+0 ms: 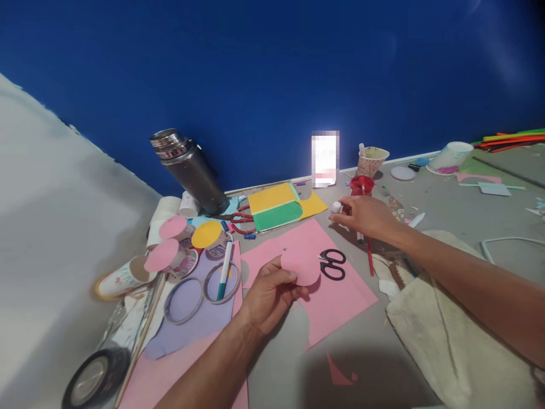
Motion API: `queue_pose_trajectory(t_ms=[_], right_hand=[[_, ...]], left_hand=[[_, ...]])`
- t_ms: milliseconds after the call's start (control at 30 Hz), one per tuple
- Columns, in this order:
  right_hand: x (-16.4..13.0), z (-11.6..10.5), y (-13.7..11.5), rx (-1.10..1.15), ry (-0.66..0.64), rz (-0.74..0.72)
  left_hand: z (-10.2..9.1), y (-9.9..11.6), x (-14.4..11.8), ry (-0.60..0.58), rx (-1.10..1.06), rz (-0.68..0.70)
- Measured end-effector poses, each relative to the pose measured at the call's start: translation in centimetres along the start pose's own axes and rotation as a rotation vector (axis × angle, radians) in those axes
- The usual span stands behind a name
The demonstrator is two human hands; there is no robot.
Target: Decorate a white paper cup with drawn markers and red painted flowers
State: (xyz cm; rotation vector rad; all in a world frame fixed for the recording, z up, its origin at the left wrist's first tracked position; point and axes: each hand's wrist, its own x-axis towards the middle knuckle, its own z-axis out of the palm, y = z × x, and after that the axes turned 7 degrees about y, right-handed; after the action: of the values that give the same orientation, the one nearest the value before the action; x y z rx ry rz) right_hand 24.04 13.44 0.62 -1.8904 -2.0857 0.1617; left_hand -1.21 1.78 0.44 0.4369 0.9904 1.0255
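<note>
Surface: grey tabletop (361, 363), met at its far edge by a blue wall (272, 68).

Cloth (451, 335): cream, crumpled, at the near right edge under the right forearm.

Pink sheet (327, 295): flat at the centre, with a round piece cut out of its near edge. Black scissors (332, 264) lay on it, blades shut.

Lilac sheet (191, 307): left of the pink sheet, carrying two rings (202, 291) and a pen (225, 269).

Flask (189, 170): steel, standing toward the far left edge.

Yellow and green card (279, 207): toward the far edge, red scissors (242, 221) beside it.

Cups (170, 250): several on their sides near the left edge, mouths capped with pink and yellow discs. One patterned cup (371, 162) stood at the far edge.

Left hand (268, 295): over the pink sheet, thumb and fingertips pinching a pink disc (300, 268) at its left edge, lifted just clear of the sheet.

Right hand (366, 216): reached toward the far edge, fingers curled and closed on a small white glue stick (336, 207), near a red pot (361, 184).

Step judged: a cut disc was in hand and glue was being fetched, likely to cap another cup. The next move would call for bringing stick and disc together, with the disc held steady by its edge.
</note>
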Motion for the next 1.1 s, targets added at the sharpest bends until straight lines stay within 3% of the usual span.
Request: queue_pose_trajectory(t_ms=[200, 267, 367, 500, 600, 700, 800, 867, 900, 1000, 1033, 1100], right_hand=[[-1.0, -2.2, -0.3, 0.054, 0.088, 0.02], [-1.9, -3.2, -0.6, 0.21, 0.158, 0.002], [-3.5, -3.4, -1.8, 0.663, -0.103, -0.037], [-5.3, -1.7, -4.0, 1.116, -0.59, 0.127], [-6.2, -0.2, -5.1, 1.235, -0.724, 0.159], [-6.9, 0.5, -5.5, 1.205, -0.601, 0.129], [-7.7, 0.8, -5.9, 0.985, -0.187, -0.082], [-8.3, 0.9, -6.3, 0.756, 0.115, -0.338], [-8.6, 0.9, -6.5, 0.652, 0.207, -0.474], [-9.2, 0.3, -6.6, 0.5, 0.215, -0.726], [-9.1, -0.2, -6.5, 0.497, 0.201, -0.719], [-8.6, -1.0, -5.6, 0.493, 0.234, -0.543]], left_hand=[[0.0, 0.3, -0.3, 0.011, -0.005, 0.031], [0.0, 0.4, -0.4, 0.002, 0.01, 0.044], [0.0, 0.4, -0.5, -0.018, 0.036, 0.06], [0.0, 0.2, -0.6, -0.025, 0.08, 0.081], [0.0, 0.2, -0.7, -0.019, 0.098, 0.102], [-0.1, 0.3, -0.8, -0.035, 0.056, 0.109], [-0.2, 0.3, -0.8, -0.073, -0.053, 0.038], [-0.2, 0.2, -0.7, -0.129, -0.143, -0.077], [-0.2, 0.1, -0.7, -0.153, -0.187, -0.133], [-0.1, 0.1, -0.8, -0.15, -0.284, -0.221], [-0.1, 0.2, -0.9, -0.136, -0.293, -0.226], [0.0, 0.4, -1.1, -0.124, -0.279, -0.211]])
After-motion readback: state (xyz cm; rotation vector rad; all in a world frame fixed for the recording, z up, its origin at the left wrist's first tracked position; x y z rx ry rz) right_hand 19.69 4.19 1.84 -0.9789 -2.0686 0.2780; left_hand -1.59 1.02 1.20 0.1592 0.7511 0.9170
